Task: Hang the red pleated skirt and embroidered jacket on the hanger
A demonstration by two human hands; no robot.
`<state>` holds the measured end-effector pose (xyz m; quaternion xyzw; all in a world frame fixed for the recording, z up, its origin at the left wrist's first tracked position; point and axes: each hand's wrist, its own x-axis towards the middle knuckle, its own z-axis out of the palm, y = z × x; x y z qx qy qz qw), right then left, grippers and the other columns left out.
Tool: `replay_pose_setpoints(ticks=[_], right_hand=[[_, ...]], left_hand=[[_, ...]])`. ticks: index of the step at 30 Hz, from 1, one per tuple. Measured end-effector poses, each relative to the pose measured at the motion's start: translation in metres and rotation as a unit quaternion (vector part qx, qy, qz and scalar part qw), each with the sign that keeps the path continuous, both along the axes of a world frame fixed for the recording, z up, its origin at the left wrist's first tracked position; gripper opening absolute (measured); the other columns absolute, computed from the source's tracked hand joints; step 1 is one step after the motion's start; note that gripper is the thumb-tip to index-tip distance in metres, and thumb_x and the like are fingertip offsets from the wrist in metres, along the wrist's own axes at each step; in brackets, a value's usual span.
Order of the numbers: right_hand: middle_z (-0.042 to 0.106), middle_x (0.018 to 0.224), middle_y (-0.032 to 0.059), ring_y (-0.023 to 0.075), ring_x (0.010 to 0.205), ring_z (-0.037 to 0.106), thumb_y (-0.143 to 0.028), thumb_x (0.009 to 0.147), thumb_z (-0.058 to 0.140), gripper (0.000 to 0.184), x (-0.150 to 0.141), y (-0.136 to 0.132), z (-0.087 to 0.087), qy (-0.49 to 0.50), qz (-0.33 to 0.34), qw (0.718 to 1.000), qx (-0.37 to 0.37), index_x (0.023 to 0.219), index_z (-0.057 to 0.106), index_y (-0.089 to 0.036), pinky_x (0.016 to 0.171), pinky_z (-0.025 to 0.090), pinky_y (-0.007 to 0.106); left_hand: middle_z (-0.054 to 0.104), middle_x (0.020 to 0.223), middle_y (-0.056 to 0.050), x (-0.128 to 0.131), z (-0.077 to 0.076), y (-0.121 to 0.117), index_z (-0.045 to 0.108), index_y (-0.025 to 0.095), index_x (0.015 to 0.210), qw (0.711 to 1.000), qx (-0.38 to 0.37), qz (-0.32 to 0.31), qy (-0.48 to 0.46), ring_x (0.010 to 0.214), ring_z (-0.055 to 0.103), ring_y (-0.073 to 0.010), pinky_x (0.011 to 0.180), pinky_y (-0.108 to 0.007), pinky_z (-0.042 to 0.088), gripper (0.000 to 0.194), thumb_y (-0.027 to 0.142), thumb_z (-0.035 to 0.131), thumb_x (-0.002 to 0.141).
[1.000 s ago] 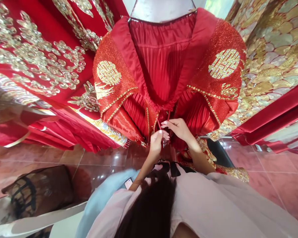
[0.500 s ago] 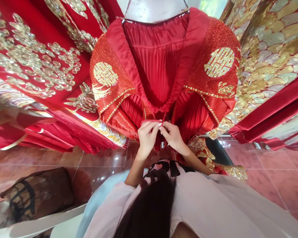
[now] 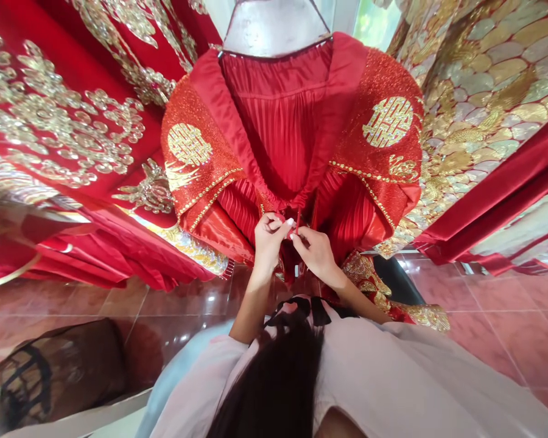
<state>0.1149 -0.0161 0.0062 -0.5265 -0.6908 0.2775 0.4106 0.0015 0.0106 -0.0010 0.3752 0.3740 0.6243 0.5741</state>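
Red garment (image 3: 347, 91): it hangs in front of the person, its open neck upward, with pleated red cloth inside and 1 round gold emblem (image 3: 189, 144) on the left shoulder, 1 on the right.
Red cord (image 3: 298, 220): it is at the lower point of the neck opening, between the 2 hands.
Left hand (image 3: 268, 240): the fingers are bent and closed narrowly, thumb near the index finger, holding the red cord.
Right hand (image 3: 316, 249): it pinches the red cord also, its fingertips just beside those of the left hand.
Grey panel (image 3: 274, 27): shiny, it is behind the neck of the garment.
Beaded cloth (image 3: 80, 58): red with clear beads, at the left side.
Gold cloth (image 3: 493, 91): at the right side, with a scale pattern.
Brown bag (image 3: 80, 368): on the tiled floor (image 3: 488, 328), at lower left.
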Motion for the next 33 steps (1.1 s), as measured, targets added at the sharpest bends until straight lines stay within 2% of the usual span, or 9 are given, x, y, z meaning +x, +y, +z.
replay_pose_setpoints(ticks=[4, 9, 16, 21, 24, 26, 28, 31, 33], right_hand=[[0.053, 0.061, 0.0007, 0.0092, 0.053, 0.043, -0.037, 0.084, 0.044, 0.029, 0.004, 0.001, 0.0, 0.043, 0.005, 0.999, -0.028, 0.068, 0.053, -0.015, 0.055, 0.032, 0.021], [0.049, 0.058, -0.0006, 0.0083, 0.053, 0.041, -0.037, 0.083, 0.046, 0.029, 0.005, 0.003, 0.001, 0.062, 0.023, 0.997, -0.038, 0.066, 0.052, -0.015, 0.054, 0.031, 0.021], [0.047, 0.057, -0.0009, 0.0075, 0.053, 0.038, -0.037, 0.081, 0.049, 0.028, 0.013, 0.003, 0.006, 0.095, 0.053, 0.992, -0.06, 0.067, 0.054, -0.014, 0.052, 0.03, 0.02], [0.045, 0.056, -0.0011, 0.0073, 0.052, 0.037, -0.037, 0.081, 0.05, 0.029, 0.018, 0.005, 0.007, 0.098, 0.03, 0.994, -0.046, 0.065, 0.054, -0.014, 0.051, 0.029, 0.02], [0.048, 0.057, -0.0011, 0.0075, 0.052, 0.038, -0.037, 0.081, 0.05, 0.027, 0.014, 0.007, 0.005, 0.097, 0.039, 0.993, -0.048, 0.067, 0.056, -0.014, 0.051, 0.031, 0.02], [0.049, 0.057, -0.0009, 0.0077, 0.052, 0.04, -0.036, 0.08, 0.05, 0.027, 0.01, 0.007, 0.005, 0.093, 0.045, 0.994, -0.045, 0.067, 0.055, -0.014, 0.052, 0.032, 0.02], [0.05, 0.056, -0.0009, 0.0078, 0.052, 0.04, -0.037, 0.08, 0.049, 0.027, 0.006, 0.006, 0.006, 0.087, 0.042, 0.995, -0.038, 0.066, 0.054, -0.014, 0.052, 0.032, 0.02], [0.051, 0.057, -0.0004, 0.0081, 0.051, 0.041, -0.037, 0.081, 0.047, 0.028, 0.004, 0.006, 0.007, 0.079, 0.045, 0.996, -0.023, 0.064, 0.052, -0.015, 0.053, 0.034, 0.02], [0.051, 0.056, 0.0, 0.0083, 0.052, 0.042, -0.037, 0.083, 0.046, 0.031, 0.006, 0.008, 0.009, 0.063, 0.047, 0.997, -0.008, 0.061, 0.051, -0.015, 0.054, 0.034, 0.02]], left_hand=[[0.061, 0.07, 0.004, -0.009, -0.01, -0.002, 0.049, 0.018, 0.077, 0.991, -0.076, -0.017, -0.109, 0.062, 0.061, -0.0067, 0.059, -0.015, 0.05, 0.04, 0.025, 0.084, 0.06], [0.06, 0.067, 0.003, -0.023, -0.01, -0.002, 0.05, 0.017, 0.07, 0.966, -0.122, 0.075, -0.213, 0.064, 0.06, -0.0053, 0.066, -0.016, 0.05, 0.02, 0.016, 0.069, 0.077], [0.039, 0.053, 0.008, -0.1, 0.019, -0.014, 0.046, 0.019, 0.07, 0.959, 0.129, 0.137, -0.213, 0.05, 0.044, -0.004, 0.062, -0.012, 0.045, 0.032, 0.037, 0.072, 0.076], [0.034, 0.051, 0.007, -0.135, 0.002, -0.019, 0.049, 0.018, 0.067, 0.948, 0.056, 0.31, 0.041, 0.044, 0.033, -0.0079, 0.051, -0.02, 0.038, 0.025, 0.034, 0.066, 0.076], [0.057, 0.076, -0.003, -0.113, -0.003, -0.019, 0.061, 0.017, 0.074, 0.858, 0.047, 0.383, 0.339, 0.077, 0.055, -0.0174, 0.078, -0.03, 0.045, 0.008, 0.024, 0.065, 0.073], [0.061, 0.096, -0.007, -0.084, 0.0, -0.018, 0.066, 0.017, 0.084, 0.846, 0.112, 0.327, 0.406, 0.099, 0.055, -0.0219, 0.095, -0.036, 0.04, 0.011, 0.024, 0.058, 0.078], [0.063, 0.102, -0.008, -0.053, 0.005, -0.017, 0.065, 0.018, 0.094, 0.901, 0.154, 0.193, 0.357, 0.104, 0.056, -0.0217, 0.097, -0.036, 0.04, 0.021, 0.029, 0.049, 0.086], [0.064, 0.085, -0.006, -0.016, 0.007, -0.014, 0.064, 0.017, 0.089, 0.959, 0.134, -0.015, 0.25, 0.083, 0.061, -0.0187, 0.082, -0.03, 0.048, 0.032, 0.044, 0.046, 0.091], [0.056, 0.064, -0.002, -0.006, 0.005, -0.011, 0.061, 0.016, 0.072, 0.961, 0.112, -0.062, 0.245, 0.061, 0.054, -0.0139, 0.062, -0.024, 0.045, 0.039, 0.05, 0.05, 0.089]])
